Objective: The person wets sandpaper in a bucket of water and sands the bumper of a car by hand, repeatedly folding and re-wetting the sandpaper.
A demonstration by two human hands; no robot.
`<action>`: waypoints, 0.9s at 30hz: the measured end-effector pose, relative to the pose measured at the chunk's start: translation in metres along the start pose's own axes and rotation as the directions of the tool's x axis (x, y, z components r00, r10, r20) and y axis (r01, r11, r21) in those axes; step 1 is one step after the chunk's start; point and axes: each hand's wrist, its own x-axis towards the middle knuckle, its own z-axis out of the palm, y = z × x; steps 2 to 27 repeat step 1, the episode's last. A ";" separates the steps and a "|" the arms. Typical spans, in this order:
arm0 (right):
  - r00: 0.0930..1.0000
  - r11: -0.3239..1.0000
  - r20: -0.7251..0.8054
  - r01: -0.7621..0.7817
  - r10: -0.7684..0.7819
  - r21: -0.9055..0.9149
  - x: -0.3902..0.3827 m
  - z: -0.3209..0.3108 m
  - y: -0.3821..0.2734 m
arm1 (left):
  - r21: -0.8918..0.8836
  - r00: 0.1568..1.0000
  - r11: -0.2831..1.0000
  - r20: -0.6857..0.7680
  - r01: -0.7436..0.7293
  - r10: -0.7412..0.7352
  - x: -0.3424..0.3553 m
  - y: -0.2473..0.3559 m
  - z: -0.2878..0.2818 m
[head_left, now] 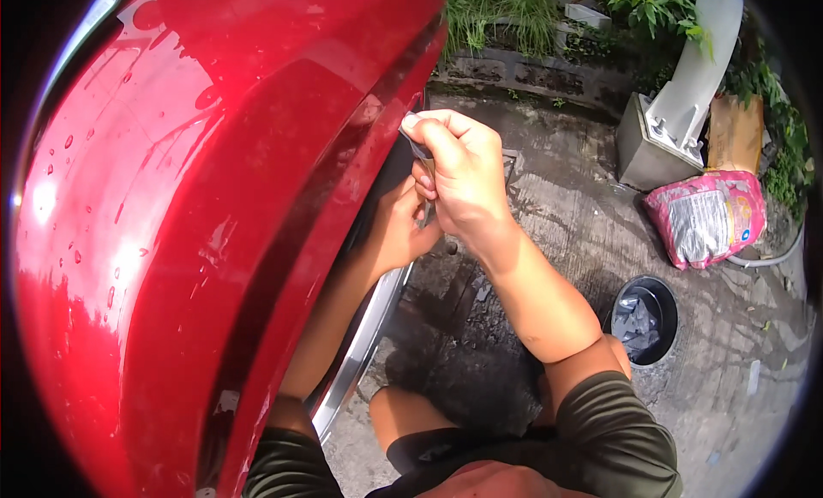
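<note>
A glossy red car body panel (257, 155), dotted with water drops, fills the left side. Against its right edge my right hand (463, 168) is closed, pinching a small, dark grey folded sheet (417, 147) that looks like sandpaper. Just below it, my left hand (399, 228) reaches up beside the panel's lower edge. Its thumb stands apart from the fingers, and nothing shows in it; the fingertips are partly hidden behind my right hand.
On the wet concrete at right stands a black bucket (669, 314) with grey pieces inside. Beyond it lie a pink and silver sack (703, 219) and a piece of cardboard (735, 134), next to a white post (707, 61) on a concrete base. Grass (501, 18) grows along the far kerb.
</note>
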 end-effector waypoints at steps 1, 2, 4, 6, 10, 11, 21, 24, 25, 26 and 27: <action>1.000 1.000 -0.008 -0.005 0.005 0.005 0.003 -0.001 -0.003 | -0.005 1.000 1.000 0.004 0.005 -0.005 -0.002 0.000 0.001; 1.000 1.000 -0.008 -0.005 0.005 0.005 0.003 -0.001 -0.003 | -0.005 1.000 1.000 0.004 0.005 -0.005 -0.002 0.000 0.001; 1.000 1.000 -0.008 -0.005 0.005 0.005 0.003 -0.001 -0.003 | -0.005 1.000 1.000 0.004 0.005 -0.005 -0.002 0.000 0.001; 1.000 1.000 -0.008 -0.005 0.005 0.005 0.003 -0.001 -0.003 | -0.005 1.000 1.000 0.004 0.005 -0.005 -0.002 0.000 0.001; 1.000 1.000 -0.008 -0.005 0.005 0.005 0.003 -0.001 -0.003 | -0.005 1.000 1.000 0.004 0.005 -0.005 -0.002 0.000 0.001; 1.000 1.000 -0.008 -0.005 0.005 0.005 0.003 -0.001 -0.003 | -0.005 1.000 1.000 0.004 0.005 -0.005 -0.002 0.000 0.001; 1.000 1.000 -0.008 -0.005 0.005 0.005 0.003 -0.001 -0.003 | -0.005 1.000 1.000 0.004 0.005 -0.005 -0.002 0.000 0.001; 1.000 1.000 -0.008 -0.005 0.005 0.005 0.003 -0.001 -0.003 | -0.005 1.000 1.000 0.004 0.005 -0.005 -0.002 0.000 0.001; 1.000 1.000 -0.008 -0.005 0.005 0.005 0.003 -0.001 -0.003 | -0.005 1.000 1.000 0.004 0.005 -0.005 -0.002 0.000 0.001; 1.000 1.000 -0.008 -0.005 0.005 0.005 0.003 -0.001 -0.003 | -0.005 1.000 1.000 0.004 0.005 -0.005 -0.002 0.000 0.001; 1.000 1.000 -0.008 -0.005 0.005 0.005 0.003 -0.001 -0.003 | -0.005 1.000 1.000 0.004 0.005 -0.005 -0.002 0.000 0.001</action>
